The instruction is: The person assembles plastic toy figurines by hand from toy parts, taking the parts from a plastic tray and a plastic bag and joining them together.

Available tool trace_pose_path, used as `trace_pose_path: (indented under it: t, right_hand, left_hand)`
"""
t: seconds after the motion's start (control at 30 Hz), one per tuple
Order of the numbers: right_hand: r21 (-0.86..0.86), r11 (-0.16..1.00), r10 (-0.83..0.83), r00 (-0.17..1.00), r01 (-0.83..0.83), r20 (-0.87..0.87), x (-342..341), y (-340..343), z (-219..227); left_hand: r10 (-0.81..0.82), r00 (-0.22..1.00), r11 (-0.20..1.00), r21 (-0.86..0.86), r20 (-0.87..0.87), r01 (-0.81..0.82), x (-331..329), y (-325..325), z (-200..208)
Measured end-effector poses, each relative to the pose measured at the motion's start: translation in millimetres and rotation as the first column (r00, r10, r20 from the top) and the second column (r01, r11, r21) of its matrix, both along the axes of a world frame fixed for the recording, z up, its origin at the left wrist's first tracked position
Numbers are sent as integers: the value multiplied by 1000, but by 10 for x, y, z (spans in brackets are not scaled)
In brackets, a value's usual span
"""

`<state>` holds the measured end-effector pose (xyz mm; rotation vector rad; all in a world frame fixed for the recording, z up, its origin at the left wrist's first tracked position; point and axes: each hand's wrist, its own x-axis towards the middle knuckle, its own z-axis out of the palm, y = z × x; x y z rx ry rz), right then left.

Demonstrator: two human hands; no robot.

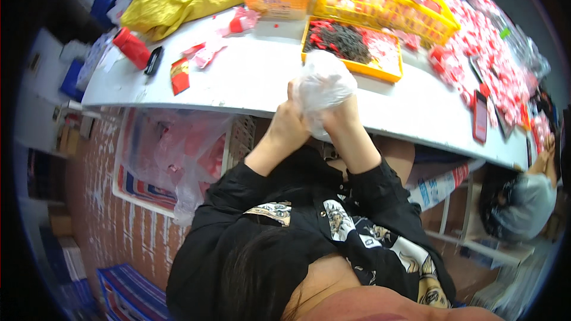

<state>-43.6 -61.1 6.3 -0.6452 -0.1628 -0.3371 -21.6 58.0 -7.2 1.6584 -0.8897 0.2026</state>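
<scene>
A crumpled, translucent white plastic bag (325, 83) is between my two hands, just over the table's near edge. My left hand (289, 120) is closed on the bag's left side. On the other side my right hand (344, 114) also grips it, slightly blurred and partly covered by the plastic. Whatever the bag contains cannot be made out. Just beyond it lies a shallow yellow tray (389, 76), with small black pieces, red pieces and pink-white pieces in separate heaps.
Behind the tray stand a yellow crate (386, 13) of red-and-white items and a tub (276, 6) of red pieces. Left are a yellow cloth (181, 3), red cylinder (132, 49) and red packet (179, 76). Right are a phone (480, 117), a red-white pile (499, 65) and another person (526, 202).
</scene>
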Motion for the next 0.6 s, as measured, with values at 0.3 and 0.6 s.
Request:
trace_pose_path:
  t: [0.3,0.6]
  right_hand:
    - [-218,-645,379,554,732,741,-446,-387,385]
    - [-909,127,68,917,-398,-392,-268,-227,440]
  left_hand:
    - [-273,244,928,-187,-930,323,28,694,666]
    - [-457,665,701,700,590,-139,429,558,889]
